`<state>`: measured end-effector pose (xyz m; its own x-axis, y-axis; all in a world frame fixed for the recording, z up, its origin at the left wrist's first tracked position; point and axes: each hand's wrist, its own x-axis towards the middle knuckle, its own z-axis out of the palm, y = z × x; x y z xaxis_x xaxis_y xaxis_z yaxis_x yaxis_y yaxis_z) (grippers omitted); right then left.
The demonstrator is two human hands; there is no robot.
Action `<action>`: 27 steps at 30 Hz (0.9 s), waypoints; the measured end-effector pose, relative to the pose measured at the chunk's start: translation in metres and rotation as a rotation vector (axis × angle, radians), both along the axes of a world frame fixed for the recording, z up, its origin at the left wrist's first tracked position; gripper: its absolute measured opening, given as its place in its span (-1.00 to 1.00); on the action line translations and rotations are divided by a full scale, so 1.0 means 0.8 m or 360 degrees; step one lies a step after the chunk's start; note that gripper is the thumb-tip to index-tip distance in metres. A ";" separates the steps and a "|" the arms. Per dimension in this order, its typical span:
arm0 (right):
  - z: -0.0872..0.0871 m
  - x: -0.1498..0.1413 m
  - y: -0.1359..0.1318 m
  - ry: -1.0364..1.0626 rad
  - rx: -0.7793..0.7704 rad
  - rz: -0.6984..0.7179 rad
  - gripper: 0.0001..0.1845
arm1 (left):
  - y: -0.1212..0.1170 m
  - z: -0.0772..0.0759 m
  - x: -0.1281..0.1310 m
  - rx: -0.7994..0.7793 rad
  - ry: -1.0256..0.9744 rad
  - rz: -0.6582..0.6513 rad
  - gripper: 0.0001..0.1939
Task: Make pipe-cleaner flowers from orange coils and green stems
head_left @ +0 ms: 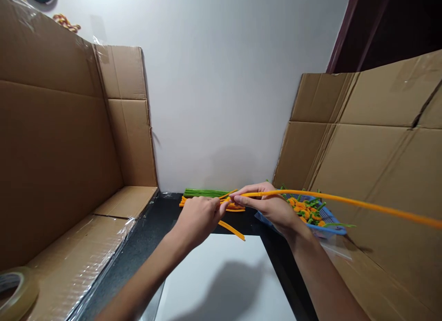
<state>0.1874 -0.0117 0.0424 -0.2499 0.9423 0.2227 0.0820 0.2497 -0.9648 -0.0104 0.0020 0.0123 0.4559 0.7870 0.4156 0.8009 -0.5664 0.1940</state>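
Observation:
A fuzzy orange pipe cleaner [331,198] is pinched between my two hands, and its long end arcs out to the right edge of the view. My left hand [200,216] is closed round it, knuckles up. Thumb and fingertips of my right hand [271,205] pinch it just to the right of my left fingers. An orange length [234,230] sticks out below my left hand; whether it belongs to the same piece is hidden. Behind my hands lie bundles of green pipe cleaners [203,192] and orange pipe cleaners [182,201], partly covered.
On the right, a blue basket [336,230] holds several orange-and-green pipe cleaner pieces [304,208]. A white board [207,279] lies on the black tabletop [152,233]. Cardboard walls [51,141] stand at both sides. A tape roll [29,293] sits at lower left.

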 end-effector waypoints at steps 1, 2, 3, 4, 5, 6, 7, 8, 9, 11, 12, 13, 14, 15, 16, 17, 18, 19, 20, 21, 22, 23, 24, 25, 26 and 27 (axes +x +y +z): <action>-0.002 -0.003 0.002 0.0024 0.0016 -0.0008 -0.61 | 0.001 -0.005 0.005 -0.0002 -0.0066 0.0055 -0.52; -0.004 -0.005 0.004 0.0045 0.0044 -0.0014 -0.62 | 0.003 -0.010 0.008 -0.0026 -0.0162 0.0072 -0.52; -0.006 -0.007 0.005 0.0065 0.0074 -0.0015 -0.63 | 0.005 -0.014 0.011 -0.0075 -0.0286 0.0041 -0.52; -0.007 -0.008 0.006 0.0087 0.0100 -0.0012 -0.64 | 0.007 -0.019 0.014 -0.0149 -0.0432 -0.0027 -0.52; -0.008 -0.008 0.007 0.0113 0.0114 0.0000 -0.65 | 0.009 -0.023 0.016 -0.0242 -0.0600 -0.0118 -0.51; -0.008 -0.008 0.008 0.0144 0.0115 0.0019 -0.66 | 0.010 -0.027 0.019 -0.0353 -0.0791 -0.0217 -0.48; -0.009 -0.008 0.008 0.0182 0.0110 0.0041 -0.67 | 0.011 -0.030 0.022 -0.0482 -0.0999 -0.0311 -0.46; -0.009 -0.007 0.008 0.0220 0.0104 0.0065 -0.69 | 0.011 -0.033 0.025 -0.0631 -0.1213 -0.0392 -0.44; -0.010 -0.006 0.008 0.0259 0.0100 0.0093 -0.70 | 0.009 -0.034 0.028 -0.0801 -0.1431 -0.0459 -0.42; -0.011 -0.004 0.008 0.0324 0.0076 0.0174 -0.75 | 0.001 -0.032 0.033 -0.1178 -0.1819 -0.0583 -0.39; -0.013 -0.003 0.008 0.0365 0.0064 0.0228 -0.77 | -0.005 -0.029 0.035 -0.1356 -0.1976 -0.0645 -0.39; -0.014 -0.003 0.009 0.0421 0.0048 0.0287 -0.78 | -0.011 -0.025 0.036 -0.1505 -0.2102 -0.0714 -0.39; -0.016 -0.002 0.010 0.0490 0.0028 0.0346 -0.80 | -0.018 -0.021 0.036 -0.1620 -0.2200 -0.0792 -0.39; -0.018 -0.002 0.011 0.0569 0.0011 0.0396 -0.80 | -0.023 -0.017 0.036 -0.1703 -0.2267 -0.0878 -0.39; -0.019 -0.002 0.012 0.0650 0.0002 0.0430 -0.81 | -0.029 -0.014 0.035 -0.1744 -0.2303 -0.0960 -0.38; -0.020 -0.002 0.014 0.0724 0.0001 0.0445 -0.81 | -0.033 -0.011 0.035 -0.1757 -0.2317 -0.1023 -0.38; -0.021 -0.003 0.015 0.0787 -0.0001 0.0443 -0.81 | -0.036 -0.009 0.034 -0.1749 -0.2319 -0.1063 -0.39; -0.022 -0.004 0.016 0.0840 -0.0007 0.0428 -0.82 | -0.038 -0.007 0.033 -0.1733 -0.2313 -0.1084 -0.39; -0.022 -0.005 0.016 0.0886 -0.0015 0.0408 -0.83 | -0.039 -0.006 0.033 -0.1725 -0.2303 -0.1094 -0.39; -0.023 -0.006 0.017 0.0924 -0.0029 0.0384 -0.83 | -0.039 -0.006 0.033 -0.1730 -0.2298 -0.1104 -0.40; -0.023 -0.008 0.017 0.0954 -0.0045 0.0363 -0.83 | -0.039 -0.006 0.033 -0.1746 -0.2303 -0.1121 -0.40; -0.023 -0.010 0.017 0.0976 -0.0064 0.0348 -0.84 | -0.039 -0.006 0.034 -0.1769 -0.2312 -0.1149 -0.40; -0.024 -0.012 0.017 0.0993 -0.0084 0.0338 -0.83 | -0.039 -0.007 0.034 -0.1788 -0.2332 -0.1181 -0.40; -0.024 -0.014 0.017 0.1000 -0.0113 0.0335 -0.82 | -0.039 -0.007 0.035 -0.1799 -0.2360 -0.1209 -0.40; -0.025 -0.017 0.017 0.0995 -0.0152 0.0336 -0.80 | -0.039 -0.008 0.036 -0.1801 -0.2390 -0.1232 -0.40; -0.026 -0.019 0.018 0.0980 -0.0200 0.0338 -0.79 | -0.038 -0.009 0.037 -0.1793 -0.2412 -0.1248 -0.40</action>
<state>0.1721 0.0023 0.0217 -0.2951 0.9148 0.2757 -0.5323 0.0822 -0.8426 0.0191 -0.0288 0.0050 0.5842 0.7617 0.2802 -0.6097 0.1839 0.7710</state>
